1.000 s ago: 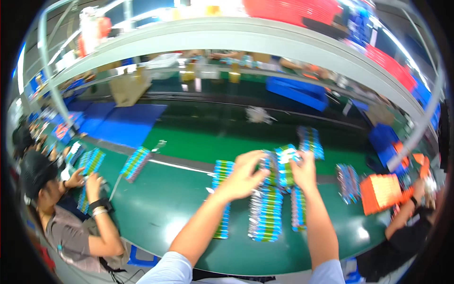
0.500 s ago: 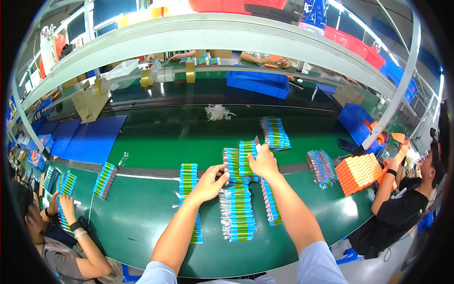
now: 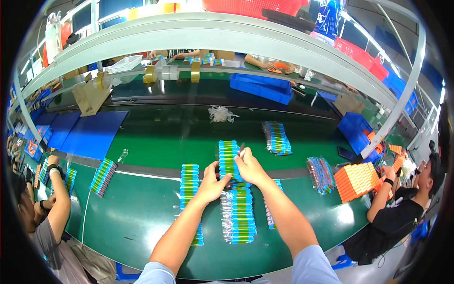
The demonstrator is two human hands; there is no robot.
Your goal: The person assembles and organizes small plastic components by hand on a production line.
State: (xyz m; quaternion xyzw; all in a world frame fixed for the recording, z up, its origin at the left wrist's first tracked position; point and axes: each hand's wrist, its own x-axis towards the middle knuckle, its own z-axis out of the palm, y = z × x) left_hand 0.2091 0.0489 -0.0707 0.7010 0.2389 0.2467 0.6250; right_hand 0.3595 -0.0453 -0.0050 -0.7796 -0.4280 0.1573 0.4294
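Observation:
Between my hands is a joined strip of small blue-and-green packets (image 3: 228,158), standing over a stack of similar strips (image 3: 242,215) with clear plastic along one side. My left hand (image 3: 211,184) grips the strip's lower left edge, thumb across its front. My right hand (image 3: 250,167) is closed at its right edge, around a small dark pointed tool (image 3: 242,147) that looks like a blade; its handle is hidden by the fingers. Left of my left hand lies another strip column (image 3: 189,182). Beyond my right forearm, a further strip (image 3: 270,215) is partly covered.
More strips lie at the far right (image 3: 277,138), right (image 3: 320,175) and left (image 3: 102,176). Crumpled clear plastic (image 3: 221,113) sits on the green belt. An orange stack (image 3: 355,182) stands beside a co-worker (image 3: 399,199). A pale overhead beam (image 3: 203,35) crosses above; another co-worker (image 3: 52,213) works left.
My right hand has moved left, closer to my left hand. The packet strip has shifted left and now stands in front of both hands. The left co-worker's arm has moved up and outward.

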